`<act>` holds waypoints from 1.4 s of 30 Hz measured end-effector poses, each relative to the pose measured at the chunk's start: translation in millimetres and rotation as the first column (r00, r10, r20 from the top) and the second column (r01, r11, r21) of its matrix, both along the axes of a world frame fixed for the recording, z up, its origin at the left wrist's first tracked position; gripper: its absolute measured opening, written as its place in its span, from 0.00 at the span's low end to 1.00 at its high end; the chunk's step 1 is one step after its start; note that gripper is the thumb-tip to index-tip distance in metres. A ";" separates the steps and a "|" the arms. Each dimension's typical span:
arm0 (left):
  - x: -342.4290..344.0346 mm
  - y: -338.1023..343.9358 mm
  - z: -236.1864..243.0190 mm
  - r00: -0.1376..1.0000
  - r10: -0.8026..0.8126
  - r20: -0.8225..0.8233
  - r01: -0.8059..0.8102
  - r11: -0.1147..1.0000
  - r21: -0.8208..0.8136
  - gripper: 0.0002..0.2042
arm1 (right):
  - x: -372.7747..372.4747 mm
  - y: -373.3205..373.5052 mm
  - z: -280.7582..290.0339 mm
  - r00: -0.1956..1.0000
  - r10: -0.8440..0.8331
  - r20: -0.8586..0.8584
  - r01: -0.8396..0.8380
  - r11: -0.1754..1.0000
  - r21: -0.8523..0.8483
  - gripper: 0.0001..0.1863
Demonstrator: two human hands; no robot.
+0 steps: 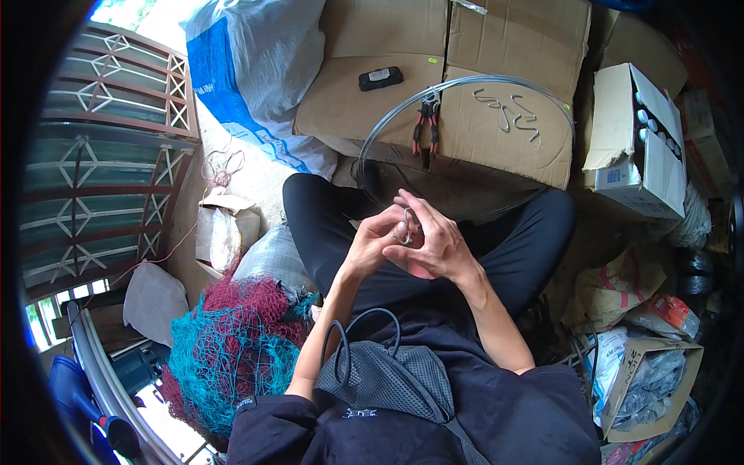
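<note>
Above my lap, my left hand (377, 239) and my right hand (440, 239) are brought together around a small piece of bent metal wire (407, 220). Fingers of both hands close on the wire, and part of it is hidden behind them. Just beyond my hands a large coil of grey wire (482, 79) leans across the cardboard and my legs. Pliers with red and black handles (425, 130) lie at the cardboard's near edge, inside the coil's loop. Several bent wire hooks (508, 113) rest on the cardboard to the right of the pliers.
Flattened cardboard (356, 116) covers the floor ahead, with a small black case (380, 78) on it. A white box of bottles (637, 143) stands at right, an open carton (652, 391) below it. Teal and maroon netting (232, 349) is heaped at my left, near a metal-barred gate (108, 178).
</note>
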State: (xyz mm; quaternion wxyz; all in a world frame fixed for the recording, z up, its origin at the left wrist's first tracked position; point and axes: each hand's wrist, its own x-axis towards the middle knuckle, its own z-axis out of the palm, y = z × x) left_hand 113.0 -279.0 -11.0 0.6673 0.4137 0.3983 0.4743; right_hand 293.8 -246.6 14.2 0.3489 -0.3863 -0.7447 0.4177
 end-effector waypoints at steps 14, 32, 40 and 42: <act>-40.3 37.3 -41.3 0.982 0.180 -0.064 -0.190 0.888 -0.419 0.15 | -18.9 9.6 -58.6 0.997 0.044 0.061 -0.035 0.989 -0.141 0.34; -142.1 183.0 -130.9 0.021 0.763 -0.647 -0.591 0.531 0.607 0.15 | -48.7 168.6 -117.7 0.587 -0.454 0.671 0.479 0.862 0.165 0.39; -130.9 46.3 -155.0 0.238 0.003 -0.971 -0.322 0.944 -0.076 0.22 | 3.8 150.0 -84.3 0.946 0.080 0.313 0.162 0.720 -0.675 0.21; -133.5 36.7 -170.1 0.149 -0.136 -0.979 -0.242 0.955 -0.169 0.20 | 17.5 116.7 -94.0 0.997 -0.065 0.046 0.076 0.615 -0.785 0.16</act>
